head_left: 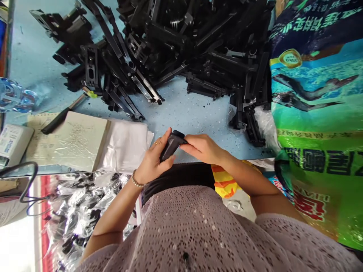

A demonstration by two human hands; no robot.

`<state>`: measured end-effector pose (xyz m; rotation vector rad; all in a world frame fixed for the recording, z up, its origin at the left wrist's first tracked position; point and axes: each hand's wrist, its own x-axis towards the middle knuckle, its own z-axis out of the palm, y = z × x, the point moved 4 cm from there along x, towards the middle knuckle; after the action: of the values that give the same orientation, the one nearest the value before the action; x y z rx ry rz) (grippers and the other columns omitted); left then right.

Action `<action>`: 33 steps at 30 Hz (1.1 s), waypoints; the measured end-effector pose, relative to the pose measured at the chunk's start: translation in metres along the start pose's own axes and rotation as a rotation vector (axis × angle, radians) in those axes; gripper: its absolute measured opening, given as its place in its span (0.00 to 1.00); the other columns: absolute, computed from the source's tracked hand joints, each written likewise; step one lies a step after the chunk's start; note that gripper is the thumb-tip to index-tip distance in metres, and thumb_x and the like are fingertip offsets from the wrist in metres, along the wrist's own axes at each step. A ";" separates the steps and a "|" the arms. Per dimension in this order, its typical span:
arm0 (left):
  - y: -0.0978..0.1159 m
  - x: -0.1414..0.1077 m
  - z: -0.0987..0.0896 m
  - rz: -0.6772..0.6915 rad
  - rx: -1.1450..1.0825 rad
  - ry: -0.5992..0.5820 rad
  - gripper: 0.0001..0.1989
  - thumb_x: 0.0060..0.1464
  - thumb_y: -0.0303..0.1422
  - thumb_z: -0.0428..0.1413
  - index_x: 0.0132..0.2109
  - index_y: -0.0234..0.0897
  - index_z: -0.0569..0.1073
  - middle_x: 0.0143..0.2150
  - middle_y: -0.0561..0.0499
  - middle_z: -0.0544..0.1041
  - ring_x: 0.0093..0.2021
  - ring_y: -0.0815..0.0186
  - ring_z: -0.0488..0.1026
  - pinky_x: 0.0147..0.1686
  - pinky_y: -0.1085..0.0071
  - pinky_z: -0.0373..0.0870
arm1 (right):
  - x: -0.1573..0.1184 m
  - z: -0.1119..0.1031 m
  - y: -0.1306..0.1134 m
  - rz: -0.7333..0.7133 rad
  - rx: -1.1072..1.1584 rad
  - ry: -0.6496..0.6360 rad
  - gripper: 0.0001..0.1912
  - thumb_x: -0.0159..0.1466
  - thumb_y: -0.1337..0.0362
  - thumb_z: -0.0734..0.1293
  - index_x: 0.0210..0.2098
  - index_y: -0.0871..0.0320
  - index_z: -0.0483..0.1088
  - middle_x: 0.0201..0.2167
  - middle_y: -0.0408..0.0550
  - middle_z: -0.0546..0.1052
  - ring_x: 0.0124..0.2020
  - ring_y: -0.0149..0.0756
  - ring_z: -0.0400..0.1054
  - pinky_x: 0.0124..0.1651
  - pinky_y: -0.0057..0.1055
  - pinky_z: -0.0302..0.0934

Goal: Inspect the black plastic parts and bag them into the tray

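My left hand point(154, 156), wearing a ring and a beaded bracelet, is wrapped round a black plastic part point(171, 145) with a rounded end. At the right end of this part, the fingertips of my right hand point(202, 146) pinch a thin dark edge or flap. Whether that flap belongs to the same part, I cannot tell. Both hands are just above the front edge of the blue table point(193, 113). Beyond them lies a large heap of black hinged plastic parts point(170, 45), some with long arms and springs.
A stack of clear plastic bags point(124, 141) lies beside a cardboard-coloured block point(85, 138) and a black-handled tool point(65, 113). A small white box point(14, 145) is at left. Bagged parts point(82, 211) fill the space below. A large printed sack point(317, 113) stands at right.
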<state>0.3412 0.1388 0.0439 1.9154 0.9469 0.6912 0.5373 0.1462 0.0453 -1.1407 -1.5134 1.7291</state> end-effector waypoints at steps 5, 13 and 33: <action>0.002 -0.006 -0.005 0.039 0.094 0.069 0.42 0.64 0.39 0.57 0.78 0.45 0.47 0.50 0.44 0.76 0.41 0.63 0.75 0.41 0.64 0.80 | 0.003 0.013 0.014 0.085 0.231 -0.111 0.29 0.68 0.34 0.61 0.33 0.55 0.66 0.23 0.43 0.72 0.21 0.29 0.63 0.24 0.28 0.58; 0.003 -0.017 -0.006 0.115 0.118 0.166 0.40 0.61 0.36 0.59 0.75 0.46 0.53 0.53 0.44 0.76 0.46 0.63 0.78 0.45 0.65 0.80 | -0.003 0.053 0.024 0.349 1.343 -0.615 0.26 0.77 0.50 0.57 0.28 0.59 0.66 0.12 0.34 0.61 0.11 0.21 0.45 0.15 0.17 0.49; 0.001 -0.036 -0.005 0.191 0.049 0.122 0.41 0.64 0.38 0.56 0.78 0.44 0.49 0.44 0.48 0.76 0.39 0.65 0.75 0.39 0.69 0.80 | -0.012 0.055 0.004 0.115 0.532 -0.314 0.23 0.74 0.49 0.60 0.28 0.55 0.62 0.16 0.35 0.62 0.15 0.24 0.49 0.19 0.24 0.45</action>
<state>0.3174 0.1111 0.0435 2.0439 0.8696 0.9128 0.4959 0.1081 0.0441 -0.7141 -1.0530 2.2903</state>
